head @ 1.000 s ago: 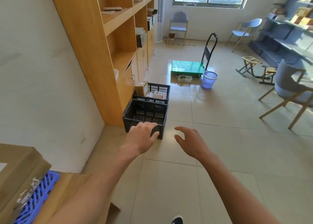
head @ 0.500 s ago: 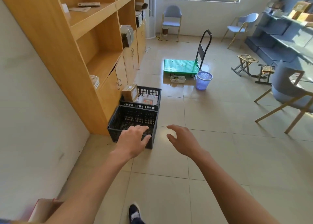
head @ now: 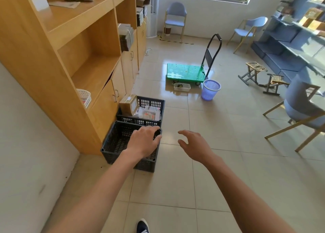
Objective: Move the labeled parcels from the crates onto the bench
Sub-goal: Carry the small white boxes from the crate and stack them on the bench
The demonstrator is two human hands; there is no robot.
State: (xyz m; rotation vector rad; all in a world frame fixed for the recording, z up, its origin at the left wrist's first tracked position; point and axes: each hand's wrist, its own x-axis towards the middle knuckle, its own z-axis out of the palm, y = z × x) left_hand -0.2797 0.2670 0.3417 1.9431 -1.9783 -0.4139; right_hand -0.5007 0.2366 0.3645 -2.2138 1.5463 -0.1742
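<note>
Two dark plastic crates stand on the floor beside the wooden shelving. The near crate (head: 114, 141) shows no parcel inside. The far crate (head: 154, 103) holds a brown cardboard parcel (head: 128, 105) with a white label, leaning at its left end, and white parcels (head: 149, 113) with red print. My left hand (head: 144, 141) reaches out over the near crate's right side, fingers relaxed, holding nothing. My right hand (head: 193, 143) hovers over the bare floor to the right of that crate, fingers spread and loosely curved, holding nothing. The bench is out of view.
Wooden shelving (head: 73, 44) runs along the left wall. Farther off stand a green platform trolley (head: 186, 73), a purple waste basket (head: 210, 90), a small white tray (head: 182, 87), two folding stools (head: 253, 70) and chairs (head: 302, 113). My shoe (head: 142, 226) shows at the bottom.
I have moved closer to the crates; they sit larger and lower in view. The cardboard box and blue crate at the lower left have left the view. Both hands stay outstretched and hold nothing.
</note>
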